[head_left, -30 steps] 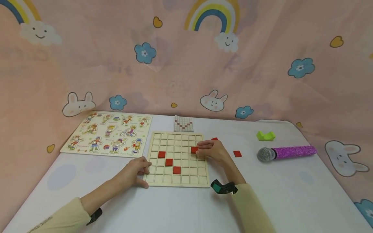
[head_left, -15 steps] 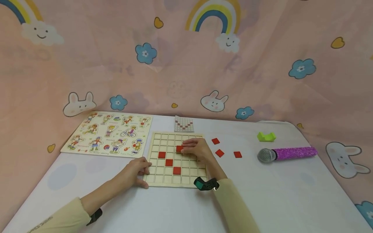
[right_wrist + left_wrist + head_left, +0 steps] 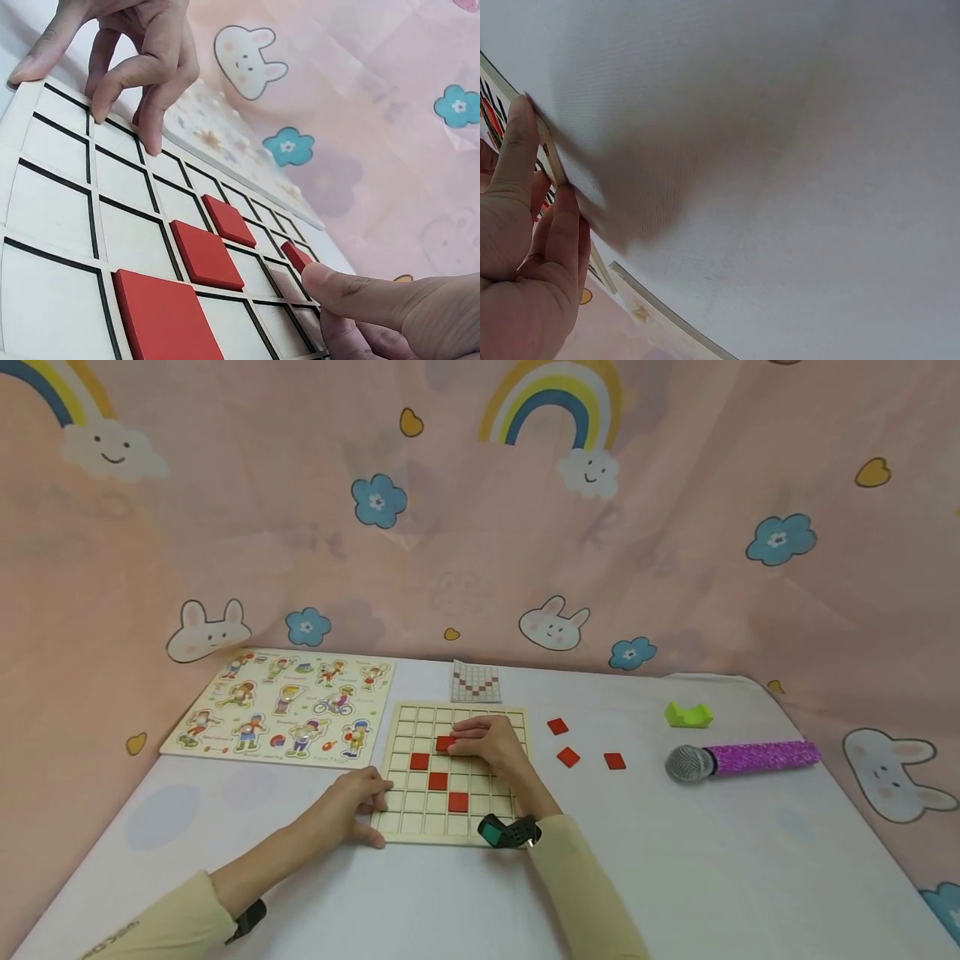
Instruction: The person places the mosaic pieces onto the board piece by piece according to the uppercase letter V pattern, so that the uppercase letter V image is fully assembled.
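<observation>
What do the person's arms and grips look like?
Left sleeve and right sleeve are pale yellow, the left with unreadable dark marks. Left wristband and right wristband are black, the right with a green face. Left grip and right grip are ungloved.

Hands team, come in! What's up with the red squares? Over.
Left hand grips wooden grid board. Right hand pinches red tile over it. Three tiles on board, three loose ones on white table. Nothing seen blocking.

Spread across the counter (image 3: 712,868): grid board (image 3: 480,783) at centre, puzzle (image 3: 288,706) to its left, card (image 3: 476,682) just behind; to its right, loose tiles (image 3: 567,757), then microphone (image 3: 738,760) before block (image 3: 688,716). Three tiles (image 3: 438,781) in diagonal cells, fourth tile (image 3: 445,744) between right fingers (image 3: 471,735).
</observation>
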### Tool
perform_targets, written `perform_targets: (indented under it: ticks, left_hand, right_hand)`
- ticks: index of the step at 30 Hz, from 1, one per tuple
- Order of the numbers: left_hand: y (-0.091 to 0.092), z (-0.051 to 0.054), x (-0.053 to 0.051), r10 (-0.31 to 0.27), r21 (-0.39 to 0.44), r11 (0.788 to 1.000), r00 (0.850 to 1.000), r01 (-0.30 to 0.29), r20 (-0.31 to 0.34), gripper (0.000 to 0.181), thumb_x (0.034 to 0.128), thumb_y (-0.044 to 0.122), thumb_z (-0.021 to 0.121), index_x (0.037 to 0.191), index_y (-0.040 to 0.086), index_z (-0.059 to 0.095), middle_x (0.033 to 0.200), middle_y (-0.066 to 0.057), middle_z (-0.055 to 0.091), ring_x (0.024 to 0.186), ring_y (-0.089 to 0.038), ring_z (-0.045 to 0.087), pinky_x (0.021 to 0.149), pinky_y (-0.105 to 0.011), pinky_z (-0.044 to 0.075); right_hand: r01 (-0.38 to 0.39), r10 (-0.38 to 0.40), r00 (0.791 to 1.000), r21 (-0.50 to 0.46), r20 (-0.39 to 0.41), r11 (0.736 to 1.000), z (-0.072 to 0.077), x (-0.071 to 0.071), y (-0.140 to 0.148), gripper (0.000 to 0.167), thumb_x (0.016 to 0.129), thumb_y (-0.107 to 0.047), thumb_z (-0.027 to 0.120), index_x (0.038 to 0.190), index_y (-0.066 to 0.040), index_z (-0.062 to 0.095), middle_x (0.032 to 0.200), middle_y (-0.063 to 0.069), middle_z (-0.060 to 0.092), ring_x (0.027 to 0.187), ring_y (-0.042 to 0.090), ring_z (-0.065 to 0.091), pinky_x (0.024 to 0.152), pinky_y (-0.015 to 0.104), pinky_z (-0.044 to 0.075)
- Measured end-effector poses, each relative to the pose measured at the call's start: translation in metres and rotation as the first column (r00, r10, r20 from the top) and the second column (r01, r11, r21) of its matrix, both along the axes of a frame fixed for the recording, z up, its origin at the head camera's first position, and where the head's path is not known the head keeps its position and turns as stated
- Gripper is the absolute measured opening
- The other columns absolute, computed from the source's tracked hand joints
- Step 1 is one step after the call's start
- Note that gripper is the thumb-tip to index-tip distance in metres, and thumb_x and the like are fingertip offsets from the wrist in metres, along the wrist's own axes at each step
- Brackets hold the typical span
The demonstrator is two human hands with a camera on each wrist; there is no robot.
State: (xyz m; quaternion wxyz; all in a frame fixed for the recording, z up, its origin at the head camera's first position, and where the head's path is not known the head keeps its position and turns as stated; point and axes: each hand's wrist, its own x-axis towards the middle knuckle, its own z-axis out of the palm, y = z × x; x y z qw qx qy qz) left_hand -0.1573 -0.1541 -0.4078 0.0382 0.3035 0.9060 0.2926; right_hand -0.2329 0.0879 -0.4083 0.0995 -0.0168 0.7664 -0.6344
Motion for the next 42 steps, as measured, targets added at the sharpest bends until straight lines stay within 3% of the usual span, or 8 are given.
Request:
perform_targets:
  ticks: [16,23,33,37,42]
  left_hand:
    - [-0.001,0.0,0.0,-0.002,-0.004,1.0,1.0,0.002,0.011,0.065,0.0562,0.016,0.092,0.108,-0.012,0.064,0.081,0.007,0.053,0.081,-0.011,0.052,0.075,-0.025,0.054]
    - [0.0,0.0,0.0,-0.007,-0.004,1.0,1.0,0.007,0.004,0.066,0.0557,0.016,0.092,0.108,-0.014,0.063,0.08,0.007,0.052,0.079,-0.01,0.052,0.073,-0.024,0.053]
    - [-0.001,0.0,-0.001,-0.017,-0.014,1.0,0.999,0.017,-0.028,0.061,0.0564,0.016,0.092,0.104,-0.012,0.065,0.082,0.006,0.054,0.08,-0.012,0.053,0.074,-0.025,0.052]
    - [-0.001,0.001,-0.001,-0.016,-0.012,1.0,1.0,0.016,-0.016,0.063,0.0572,0.017,0.091,0.106,-0.012,0.064,0.082,0.006,0.054,0.08,-0.011,0.053,0.074,-0.025,0.053]
    - [-0.001,0.001,-0.001,-0.006,-0.01,1.0,1.0,0.006,0.01,0.064,0.057,0.018,0.091,0.107,-0.012,0.064,0.081,0.007,0.054,0.08,-0.01,0.053,0.074,-0.024,0.053]
  right_hand:
    - [0.003,-0.003,1.0,-0.012,0.028,1.0,0.001,-0.002,-0.015,0.031,0.075,0.008,0.075,0.106,0.008,0.067,0.101,0.019,0.07,0.093,0.025,0.069,0.08,0.031,0.057]
    - [0.0,0.0,1.0,0.034,-0.008,0.999,0.001,-0.002,-0.021,0.032,0.075,0.005,0.077,0.106,0.007,0.067,0.1,0.018,0.071,0.093,0.025,0.069,0.08,0.03,0.057]
    - [-0.016,0.016,1.0,0.015,-0.025,1.0,0.002,-0.001,-0.03,0.031,0.076,0.006,0.076,0.105,0.008,0.067,0.1,0.021,0.07,0.093,0.027,0.069,0.078,0.031,0.057]
    - [-0.02,0.021,0.999,0.024,-0.038,1.0,0.01,0.004,-0.033,0.032,0.076,0.007,0.075,0.107,0.011,0.065,0.103,0.025,0.068,0.097,0.032,0.067,0.081,0.033,0.057]
    - [-0.006,0.009,0.999,0.061,-0.037,0.998,0.008,0.003,-0.039,0.031,0.077,0.003,0.076,0.106,0.008,0.066,0.101,0.021,0.07,0.096,0.028,0.068,0.083,0.032,0.056]
